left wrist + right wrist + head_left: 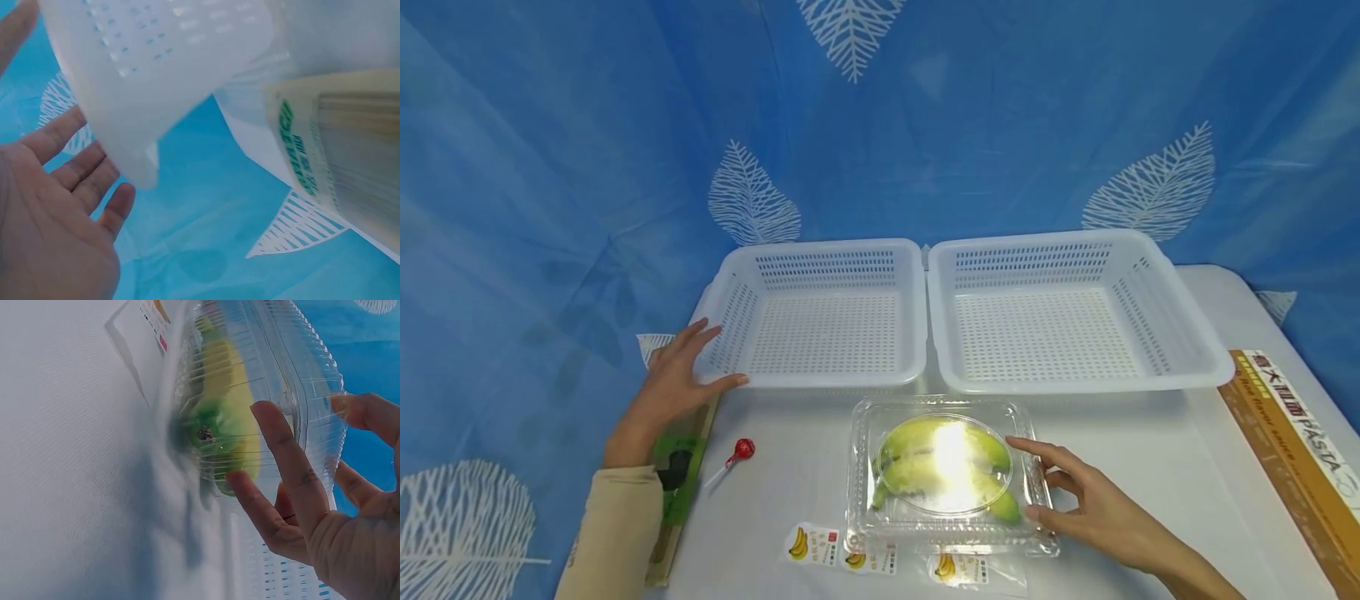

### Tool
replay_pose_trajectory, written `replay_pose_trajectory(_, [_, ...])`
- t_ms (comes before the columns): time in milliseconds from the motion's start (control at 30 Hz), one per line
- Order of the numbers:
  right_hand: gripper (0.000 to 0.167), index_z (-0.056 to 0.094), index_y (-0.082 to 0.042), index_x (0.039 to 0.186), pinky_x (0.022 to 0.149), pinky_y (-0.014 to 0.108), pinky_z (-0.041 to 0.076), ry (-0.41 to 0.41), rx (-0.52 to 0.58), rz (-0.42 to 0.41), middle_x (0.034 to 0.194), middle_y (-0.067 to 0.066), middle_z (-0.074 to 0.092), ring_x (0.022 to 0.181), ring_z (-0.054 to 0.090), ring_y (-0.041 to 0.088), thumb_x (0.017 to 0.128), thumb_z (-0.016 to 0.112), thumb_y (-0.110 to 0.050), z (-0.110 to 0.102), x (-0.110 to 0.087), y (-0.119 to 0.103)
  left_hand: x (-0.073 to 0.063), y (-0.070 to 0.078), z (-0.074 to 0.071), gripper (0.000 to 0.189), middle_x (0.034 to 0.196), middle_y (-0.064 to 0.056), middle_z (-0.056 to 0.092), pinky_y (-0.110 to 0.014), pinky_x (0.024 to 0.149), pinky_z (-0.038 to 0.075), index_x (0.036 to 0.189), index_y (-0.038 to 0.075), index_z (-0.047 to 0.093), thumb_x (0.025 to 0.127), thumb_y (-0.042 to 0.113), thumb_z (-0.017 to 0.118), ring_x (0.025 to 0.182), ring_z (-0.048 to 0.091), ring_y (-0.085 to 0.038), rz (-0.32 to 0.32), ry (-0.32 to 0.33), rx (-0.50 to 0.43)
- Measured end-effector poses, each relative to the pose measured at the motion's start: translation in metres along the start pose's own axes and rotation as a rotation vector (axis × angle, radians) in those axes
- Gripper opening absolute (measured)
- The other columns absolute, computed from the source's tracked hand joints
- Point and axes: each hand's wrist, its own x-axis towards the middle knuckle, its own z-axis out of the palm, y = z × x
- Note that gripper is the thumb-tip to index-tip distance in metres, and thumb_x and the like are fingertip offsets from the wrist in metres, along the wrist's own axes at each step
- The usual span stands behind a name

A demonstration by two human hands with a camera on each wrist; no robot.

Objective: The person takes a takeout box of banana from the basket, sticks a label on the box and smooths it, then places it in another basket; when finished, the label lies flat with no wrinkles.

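Note:
A clear plastic clamshell box (865, 500) stands on the white table with green-yellow bananas (925, 483) inside. My right hand (1097, 508) is at its right side, index finger and thumb spread along the lid edge. The right wrist view shows more fingers (290, 462) loosely extended beside the box wall. My left hand (673, 379) is at the near left corner of the left white basket (820, 381), fingers along its side and thumb by the front rim. In the left wrist view the fairly straight fingers (59, 134) lie against the basket's outside.
A second white basket (1075, 383) stands to the right. A red lollipop (744, 449) and a long green-labelled packet (677, 467) lie at left. Several banana-printed labels (812, 544) lie before the clamshell box. A brown pasta box (1292, 450) lies along the right edge.

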Motion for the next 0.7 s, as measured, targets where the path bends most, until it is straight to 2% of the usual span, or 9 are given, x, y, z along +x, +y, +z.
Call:
replay_pose_trajectory(67, [0.068,0.035,-0.025,0.151,0.077,0.033,0.057,-0.006,-0.011,0.006,0.155,0.015,0.029,0.129,0.037,0.058,0.092,0.069,-0.02,0.0,0.001,0.0,-0.002,0.005,0.001,0.086,0.151,-0.03,0.03,-0.073,0.103,0.02,0.144,-0.003,0.041,0.079,0.036,0.081,0.135,0.03,-0.055,0.04,0.057,0.019])
replay_pose_trajectory(133, [0.068,0.034,-0.025,0.151,0.076,0.034,0.057,-0.014,-0.028,0.004,0.155,0.019,0.028,0.128,0.037,0.06,0.093,0.068,-0.021,-0.001,0.0,-0.001,-0.005,0.013,0.004,0.079,0.146,-0.03,0.039,-0.071,0.103,0.026,0.139,-0.004,0.047,0.077,0.027,0.084,0.131,0.037,-0.053,0.105,0.14,0.024])
replay_pose_trajectory(267, [0.07,0.033,-0.027,0.152,0.073,0.032,0.057,-0.024,-0.035,0.011,0.154,0.022,0.027,0.126,0.037,0.062,0.092,0.069,-0.023,-0.002,0.0,-0.001,-0.018,0.036,0.012,0.069,0.13,-0.027,0.055,-0.064,0.097,0.041,0.13,-0.005,0.055,0.07,0.008,0.087,0.118,0.053,-0.046,0.29,0.299,-0.007])
replay_pose_trajectory(333, [0.07,0.033,-0.026,0.152,0.073,0.031,0.057,-0.022,-0.041,0.011,0.153,0.023,0.027,0.126,0.036,0.062,0.092,0.07,-0.023,-0.002,0.0,-0.002,-0.029,0.049,0.018,0.07,0.126,-0.023,0.059,-0.056,0.095,0.046,0.129,-0.003,0.057,0.067,0.005,0.088,0.115,0.057,-0.04,0.365,0.328,-0.025])
replay_pose_trajectory(400, [0.071,0.034,-0.028,0.151,0.072,0.03,0.056,-0.017,-0.051,0.025,0.152,0.02,0.029,0.125,0.039,0.059,0.091,0.07,-0.024,-0.002,0.001,-0.002,-0.042,0.061,0.024,0.07,0.125,-0.018,0.06,-0.047,0.095,0.046,0.13,0.0,0.058,0.066,0.006,0.089,0.114,0.058,-0.034,0.416,0.317,-0.042])
replay_pose_trajectory(467, [0.071,0.035,-0.03,0.15,0.07,0.029,0.056,-0.011,-0.05,0.05,0.15,0.017,0.032,0.124,0.042,0.05,0.09,0.072,-0.026,-0.001,0.001,-0.003,-0.056,0.071,0.031,0.071,0.126,-0.01,0.06,-0.038,0.098,0.046,0.131,0.005,0.058,0.068,0.01,0.089,0.115,0.057,-0.027,0.422,0.273,-0.051])
replay_pose_trajectory(533, [0.071,0.035,-0.03,0.15,0.067,0.028,0.056,-0.012,-0.048,0.049,0.147,0.015,0.034,0.121,0.044,0.038,0.09,0.071,-0.026,-0.001,0.001,-0.002,-0.068,0.078,0.039,0.071,0.126,-0.006,0.061,-0.03,0.093,0.049,0.132,0.008,0.058,0.068,0.013,0.089,0.112,0.058,-0.022,0.429,0.223,-0.073])
replay_pose_trajectory(633, [0.07,0.035,-0.029,0.151,0.065,0.028,0.055,-0.014,-0.032,0.028,0.143,0.013,0.037,0.114,0.046,0.019,0.091,0.071,-0.023,0.0,0.001,-0.001,-0.085,0.084,0.052,0.069,0.127,0.0,0.06,-0.03,0.089,0.053,0.133,0.014,0.058,0.071,0.018,0.087,0.113,0.059,-0.017,0.414,0.129,-0.114])
replay_pose_trajectory(700, [0.07,0.034,-0.027,0.152,0.064,0.028,0.054,-0.017,-0.033,0.001,0.141,0.015,0.038,0.109,0.046,0.011,0.092,0.07,-0.021,0.0,0.001,0.0,-0.092,0.085,0.059,0.069,0.127,0.002,0.06,-0.035,0.086,0.055,0.134,0.018,0.057,0.072,0.019,0.087,0.113,0.06,-0.017,0.411,0.082,-0.145])
